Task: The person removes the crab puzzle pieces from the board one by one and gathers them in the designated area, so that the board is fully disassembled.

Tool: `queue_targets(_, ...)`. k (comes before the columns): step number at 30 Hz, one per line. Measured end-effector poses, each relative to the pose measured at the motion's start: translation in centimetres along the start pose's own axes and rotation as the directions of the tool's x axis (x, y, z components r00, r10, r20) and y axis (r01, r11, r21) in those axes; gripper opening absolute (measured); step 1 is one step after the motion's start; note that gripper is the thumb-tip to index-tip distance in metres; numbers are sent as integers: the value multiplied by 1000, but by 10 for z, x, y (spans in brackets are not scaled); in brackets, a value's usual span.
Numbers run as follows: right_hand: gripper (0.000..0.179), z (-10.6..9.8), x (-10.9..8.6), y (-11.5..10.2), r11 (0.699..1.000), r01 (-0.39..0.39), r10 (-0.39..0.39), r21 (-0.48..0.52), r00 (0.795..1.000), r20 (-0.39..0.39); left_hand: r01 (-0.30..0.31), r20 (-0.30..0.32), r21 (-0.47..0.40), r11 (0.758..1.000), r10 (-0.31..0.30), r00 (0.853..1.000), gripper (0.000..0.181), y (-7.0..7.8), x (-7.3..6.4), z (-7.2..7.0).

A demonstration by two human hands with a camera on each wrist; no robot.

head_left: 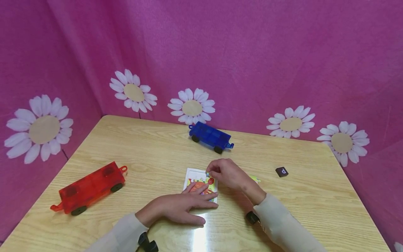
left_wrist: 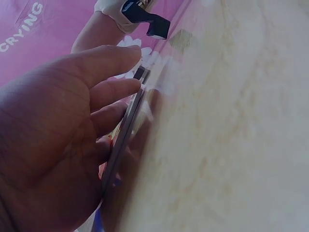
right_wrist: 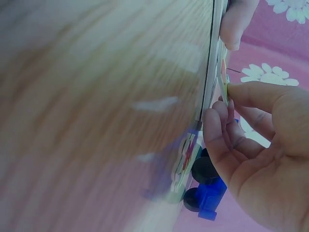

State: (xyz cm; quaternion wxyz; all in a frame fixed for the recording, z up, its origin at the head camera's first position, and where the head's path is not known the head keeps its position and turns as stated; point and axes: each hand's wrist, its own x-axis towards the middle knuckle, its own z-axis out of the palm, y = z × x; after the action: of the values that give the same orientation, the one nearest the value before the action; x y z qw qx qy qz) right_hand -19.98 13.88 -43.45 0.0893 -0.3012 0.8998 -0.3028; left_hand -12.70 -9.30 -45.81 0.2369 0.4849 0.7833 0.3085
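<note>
A small picture puzzle (head_left: 192, 172) in a white frame lies in front of me, with colourful pieces in its lower part. My left hand (head_left: 185, 206) rests over it, fingers spread and straight, covering part of the picture. Seen from the left wrist, the thumb stands apart from the fingers beside the thin edge of the frame (left_wrist: 124, 130). At the frame's upper right, my right hand (head_left: 228, 173) pinches a puzzle piece (right_wrist: 224, 92) between thumb and fingers, tilted on its edge in the right wrist view. The right hand hides much of this piece from above.
More puzzle pieces (head_left: 255, 179) lie just right of my right wrist, partly hidden by it. A blue toy wagon (head_left: 210, 135) stands behind the puzzle, and a red toy wagon (head_left: 92, 187) to the left. A small black tile (head_left: 281, 172) with a white letter is at the right.
</note>
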Motion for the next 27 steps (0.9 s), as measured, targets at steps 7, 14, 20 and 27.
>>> queue_targets(7,13,-1,0,-1,1000,-15,16,-6,1000,8,2,-6,-2,1000,-2,1000,54,1,0,0)
queue_targets(14,11,-4,4,-7,1000,-4,5,-20,1000,17,-6,-8,22,1000,6,1000,55,2,0,0)
queue_targets(20,12,-8,10,-12,999,-38,39,-27,998,45,-10,-10,36,999,11,1000,55,1,0,0)
queue_targets(27,11,-11,15,-18,990,-138,139,-28,990,31,-19,-16,43,999,20,1000,54,2,1,0)
